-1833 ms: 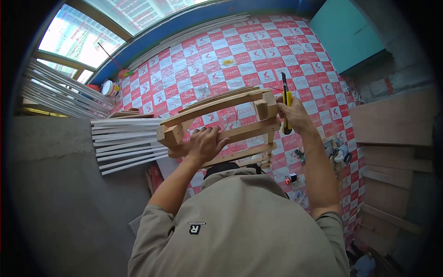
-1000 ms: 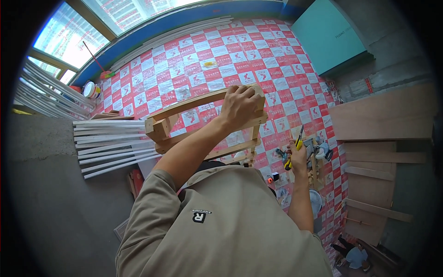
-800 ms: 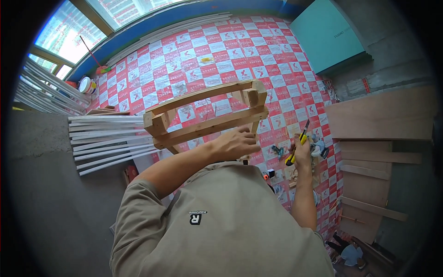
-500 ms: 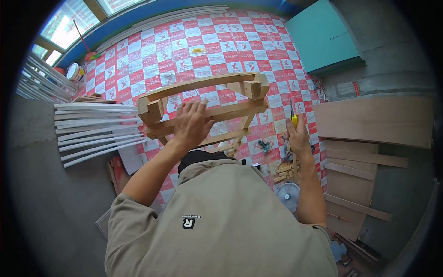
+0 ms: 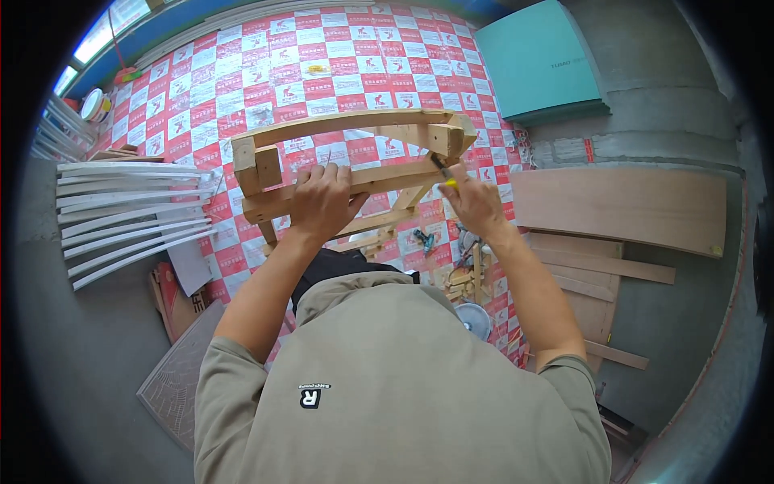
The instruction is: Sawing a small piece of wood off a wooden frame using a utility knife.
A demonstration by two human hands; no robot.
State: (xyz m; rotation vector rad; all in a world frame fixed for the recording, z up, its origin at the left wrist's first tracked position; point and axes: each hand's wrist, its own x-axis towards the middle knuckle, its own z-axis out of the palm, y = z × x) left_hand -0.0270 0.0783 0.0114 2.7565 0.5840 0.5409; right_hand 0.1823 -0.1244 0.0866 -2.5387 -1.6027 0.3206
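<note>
A wooden trestle frame, like a stepladder [image 5: 339,127], stands in front of me with two long top rails and rungs below. My left hand [image 5: 321,202] is wrapped over its near top rail [image 5: 395,175], left of the middle. My right hand [image 5: 479,206] grips a small yellow-handled tool [image 5: 449,183] with a slim dark end. That end is at the right part of the frame, by the near rail and a wooden end block [image 5: 445,137]; whether it touches, I cannot tell. The tool's exact kind is unclear.
Red-and-white printed sheeting [image 5: 266,73] covers the floor. White strips [image 5: 133,218] lie to the left, brown boards [image 5: 621,210] to the right. A teal box [image 5: 540,64] stands at the far right. Below the frame are a power drill [image 5: 424,239], wood offcuts [image 5: 459,282] and a fan [image 5: 474,319].
My right hand has swung left and inward with the yellow-handled tool, from out at the side to the frame's right end. My left hand now wraps the near rail. The view has shifted slightly.
</note>
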